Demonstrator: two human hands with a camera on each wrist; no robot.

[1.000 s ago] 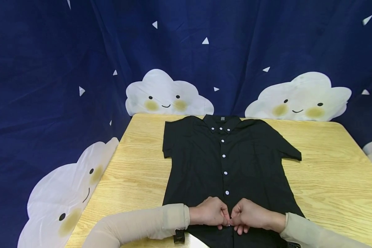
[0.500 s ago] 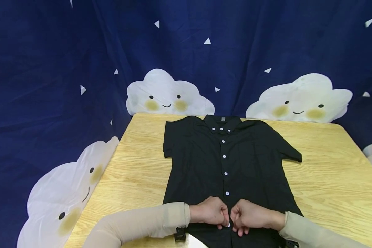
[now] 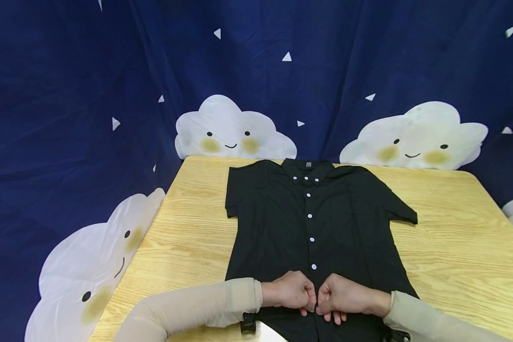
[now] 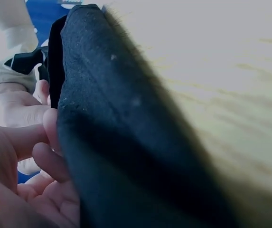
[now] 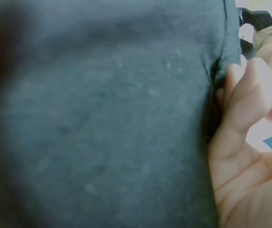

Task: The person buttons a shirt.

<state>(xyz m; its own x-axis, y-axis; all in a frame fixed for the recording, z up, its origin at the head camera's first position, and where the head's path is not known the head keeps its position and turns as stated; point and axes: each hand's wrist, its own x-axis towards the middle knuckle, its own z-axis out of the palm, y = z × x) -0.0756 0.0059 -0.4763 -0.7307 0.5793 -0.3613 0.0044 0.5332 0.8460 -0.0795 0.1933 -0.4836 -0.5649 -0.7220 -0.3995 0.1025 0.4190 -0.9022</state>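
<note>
A black short-sleeved button-up shirt [image 3: 273,232] lies face up, collar [image 3: 293,168] at the far side, with white buttons down its front. My left hand [image 3: 289,290] pinches the left front edge near the lower end. Facing it, my right hand [image 3: 347,295] pinches the other front edge, and the fingertips of both nearly meet over the front opening. Above them a white button [image 3: 314,267] shows; any button between the fingertips is hidden. In the left wrist view, fingers [image 4: 50,159] press at the edge of the dark cloth. The right wrist view has curled fingers [image 5: 247,102] at the cloth's edge.
Under the shirt is a light wood table [image 3: 196,223] with rounded far corners. A dark blue curtain [image 3: 256,57] with white cloud pictures hangs behind and at the left. A black strap piece [image 3: 248,324] shows beneath the left sleeve.
Half a second ago a white button showed at the left fingertips and the hands stood slightly apart; now the right fingertips have come left against it and the button is hidden.
</note>
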